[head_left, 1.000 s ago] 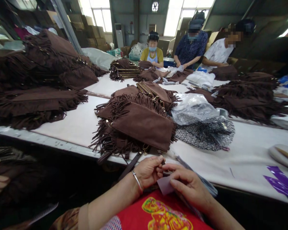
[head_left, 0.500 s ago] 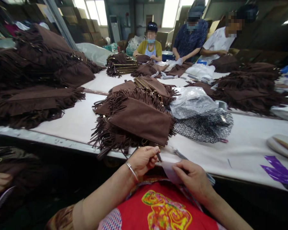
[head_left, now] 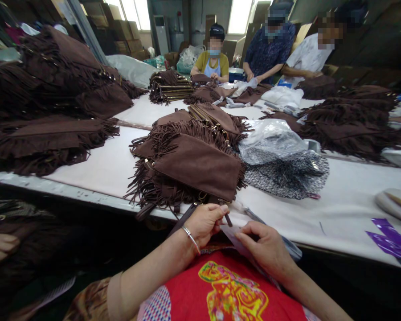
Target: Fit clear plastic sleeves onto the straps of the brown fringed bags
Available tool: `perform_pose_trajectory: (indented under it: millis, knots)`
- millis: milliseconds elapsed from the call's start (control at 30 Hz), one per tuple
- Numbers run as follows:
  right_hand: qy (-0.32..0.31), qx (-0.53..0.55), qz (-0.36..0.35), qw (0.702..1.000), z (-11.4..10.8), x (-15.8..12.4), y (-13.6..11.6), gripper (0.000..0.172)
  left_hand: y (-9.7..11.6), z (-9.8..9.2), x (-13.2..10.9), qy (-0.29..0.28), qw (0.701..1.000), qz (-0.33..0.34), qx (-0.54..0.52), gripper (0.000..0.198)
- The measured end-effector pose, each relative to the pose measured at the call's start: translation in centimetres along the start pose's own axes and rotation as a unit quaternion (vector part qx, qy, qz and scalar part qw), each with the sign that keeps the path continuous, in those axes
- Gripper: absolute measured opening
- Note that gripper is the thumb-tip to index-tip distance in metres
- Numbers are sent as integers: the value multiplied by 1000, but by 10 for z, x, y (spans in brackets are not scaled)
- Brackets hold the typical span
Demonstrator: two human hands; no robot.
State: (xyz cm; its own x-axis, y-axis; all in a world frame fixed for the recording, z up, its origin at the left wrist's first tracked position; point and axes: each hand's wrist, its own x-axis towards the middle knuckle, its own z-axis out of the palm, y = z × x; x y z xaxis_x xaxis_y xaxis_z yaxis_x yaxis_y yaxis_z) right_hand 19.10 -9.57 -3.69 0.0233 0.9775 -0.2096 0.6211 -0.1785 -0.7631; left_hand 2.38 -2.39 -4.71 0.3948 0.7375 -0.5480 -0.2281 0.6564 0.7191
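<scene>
At the table's front edge, my left hand (head_left: 205,225) pinches a short dark brown strip (head_left: 228,220) between thumb and fingers. The strip's lower end is at a whitish translucent slip (head_left: 233,234); whether the two are joined I cannot tell. My right hand (head_left: 270,249) grips that slip between thumb and forefinger. Just beyond my hands lies a brown fringed bag (head_left: 200,165) with gold-coloured rings, on top of other fringed bags. A brown strap (head_left: 184,218) runs behind my left wrist.
Brown fringed bags are heaped at left (head_left: 50,142) and right (head_left: 347,129). A black-and-white speckled fabric (head_left: 287,178) lies under clear plastic (head_left: 272,140). Purple plastic (head_left: 390,238) and a tape roll (head_left: 396,205) sit at right. Three people work across the table; another person's hand (head_left: 0,249) shows at left.
My left hand has shifted slightly right, and more of the brown strip shows beyond its fingers, by the slip. The view has moved a little. A striped object at lower left has moved right.
</scene>
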Motion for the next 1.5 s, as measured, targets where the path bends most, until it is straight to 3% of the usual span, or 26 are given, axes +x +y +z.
perform_pose_trajectory:
  millis: [233,400,567,733,833,967,1133,1333,1433,1500]
  knots:
    - [-24,99,73,992,-1,8,-4,24,-7,0,1,37,996,32,77,37]
    - [-30,209,126,969,9,22,-5,28,-2,-1,-2,86,985,37,146,35]
    - [-46,326,187,925,25,31,-6,32,2,-10,-15,60,991,-33,113,34]
    - [-27,337,188,922,37,34,-1,34,-5,-20,-27,32,994,-93,47,21]
    - [-13,347,185,919,39,36,-3,34,-7,-22,-28,53,993,-96,44,20]
    - [-10,345,187,920,38,39,-11,33,-6,-19,-22,82,990,-64,94,21]
    - [-50,337,212,916,36,40,-17,30,1,-20,-10,107,974,12,200,18]
    - [-88,346,235,904,35,47,-20,24,13,-31,3,153,886,160,407,17]
    - [-91,338,236,906,37,51,-21,19,16,-30,7,158,871,174,431,17]
    - [-86,341,240,905,38,53,-21,17,16,-26,9,171,885,152,406,16]
